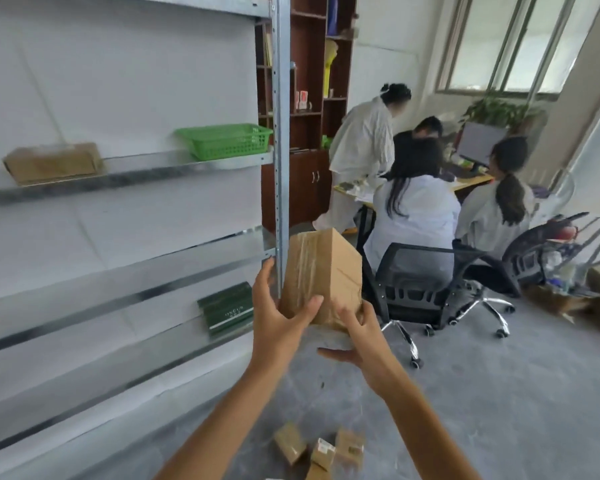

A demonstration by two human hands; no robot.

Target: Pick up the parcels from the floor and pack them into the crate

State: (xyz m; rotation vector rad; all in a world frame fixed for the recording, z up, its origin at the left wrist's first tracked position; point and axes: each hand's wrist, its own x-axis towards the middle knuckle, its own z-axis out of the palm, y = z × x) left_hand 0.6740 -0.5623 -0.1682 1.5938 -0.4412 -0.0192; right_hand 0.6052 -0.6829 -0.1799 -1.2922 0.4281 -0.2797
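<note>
A taped brown cardboard parcel (326,271) is held up at chest height in front of the metal shelf post. My left hand (278,327) grips its lower left side, thumb across the front face. My right hand (357,337) grips its lower right corner from below, fingers curled on the bottom edge. Several small brown parcels (321,450) lie on the grey floor near my feet. A green plastic basket (226,140) sits on the upper shelf at the right end. No other crate is in view.
A metal shelving unit (280,133) fills the left, holding a brown box (52,162) and a dark green box (226,308). Three people sit or stand around a desk at the right, with office chairs (420,285) close behind the parcel. More cardboard lies at the far right.
</note>
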